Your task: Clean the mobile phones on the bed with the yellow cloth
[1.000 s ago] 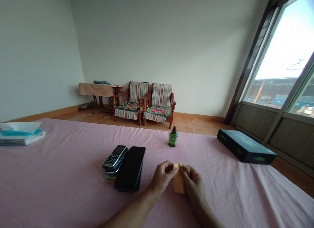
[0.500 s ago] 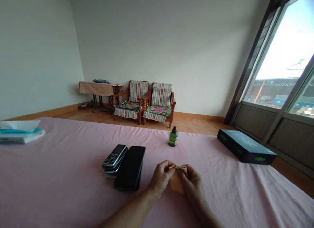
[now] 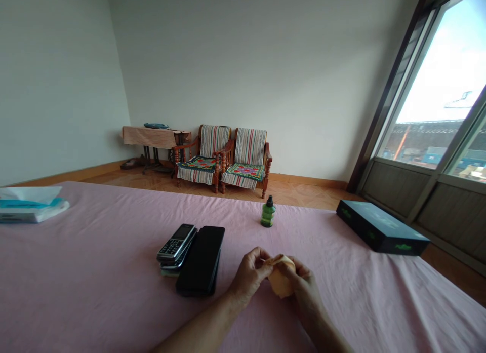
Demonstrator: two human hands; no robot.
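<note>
Both my hands pinch a small yellow-orange cloth (image 3: 281, 284) above the pink sheet. My left hand (image 3: 250, 272) grips its upper left edge between thumb and fingertips. On the other side, my right hand (image 3: 304, 282) has its thumb pressed over the cloth's top, with the fingers behind. The cloth is bunched at the top and hangs down loosely between the hands. To the left of my hands lie stacked black smartphones (image 3: 201, 262) and, beside them, a stack topped by a silver keypad phone (image 3: 177, 241). Beyond my hands stands a green bottle with a black cap (image 3: 268, 213).
A flat black box (image 3: 381, 226) rests at the right edge of the pink sheet (image 3: 94, 272). A pack of tissues (image 3: 34, 206) lies at the far left. Two wooden armchairs (image 3: 243, 163) and a cloth-covered table (image 3: 150, 136) stand along the wall, and a window is on the right.
My right hand has shifted slightly right and turned, tilting the cloth so more of its lower part shows. My left hand has barely moved.
</note>
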